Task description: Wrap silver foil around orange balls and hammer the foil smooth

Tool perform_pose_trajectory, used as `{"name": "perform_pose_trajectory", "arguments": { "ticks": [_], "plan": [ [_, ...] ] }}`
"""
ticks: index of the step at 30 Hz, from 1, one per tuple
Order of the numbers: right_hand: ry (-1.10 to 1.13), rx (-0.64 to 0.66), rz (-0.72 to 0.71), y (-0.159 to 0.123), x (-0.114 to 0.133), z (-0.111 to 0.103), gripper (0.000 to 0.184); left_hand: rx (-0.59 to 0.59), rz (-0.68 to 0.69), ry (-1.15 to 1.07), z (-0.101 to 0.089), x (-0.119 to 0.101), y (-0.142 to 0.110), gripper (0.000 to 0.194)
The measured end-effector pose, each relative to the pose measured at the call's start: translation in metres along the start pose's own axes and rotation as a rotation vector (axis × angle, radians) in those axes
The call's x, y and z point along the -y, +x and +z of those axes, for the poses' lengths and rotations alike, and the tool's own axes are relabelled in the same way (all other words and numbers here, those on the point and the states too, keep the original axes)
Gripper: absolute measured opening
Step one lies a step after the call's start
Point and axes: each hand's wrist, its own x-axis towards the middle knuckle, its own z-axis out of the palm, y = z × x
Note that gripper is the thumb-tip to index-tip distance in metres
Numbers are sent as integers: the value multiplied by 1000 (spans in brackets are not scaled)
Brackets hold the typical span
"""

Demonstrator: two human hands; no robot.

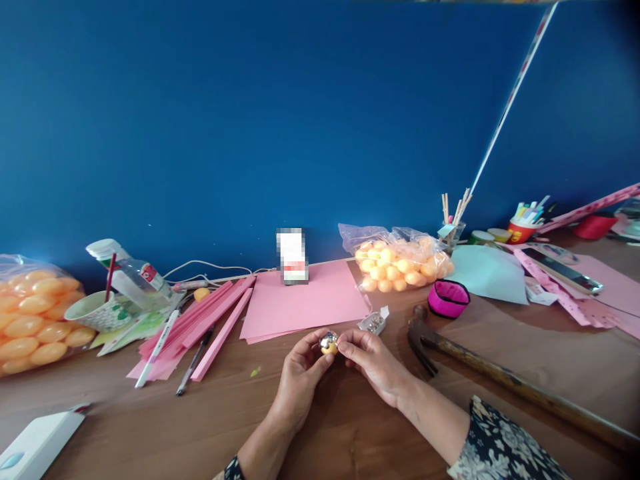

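A blue wall [320, 120] stands behind a brown worktop [165, 427] carrying pink paper [305, 303], a bag of yellow-orange balls [395, 263] and, to the right, a hammer [500, 375]. The ball [329, 348] is held just above the worktop's near middle, in front of the paper, between the person's two hands. The left hand [303, 375] has its grip closed around the ball's left side, thumb below and fingers beyond. The right hand [373, 363] has thumb and forefinger drawn nearly together at the ball's right side; whether that grip pinches a separate piece cannot be told. A tray [374, 321] of small silvery bits sits just beyond the right hand. In the inspector's judgement, the left should steady the ball without squeezing, leaving the silver patch exposed, while the right works with light fingertip pressure, turning the ball a little at a time. The silver patch faces up and away from the person; bare yellow faces the thumbs. The ball appears round, with no evident long axis.
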Motion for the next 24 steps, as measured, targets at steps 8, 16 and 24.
{"name": "perform_pose_trajectory", "arguments": {
  "ticks": [8, 16, 24],
  "plan": [
    [-67, 2, -46, -2, 5, 4, 22, -35, -14, 32, 0, 0, 0, 39],
    [-70, -4, -60, -2, 2, 3, 21, -75, -26, 94, 1, 0, 0, 40],
    [-88, -10, -45, -3, 2, 5, 19, -85, 15, 189, 1, 2, 0, 37]
  ]
}}
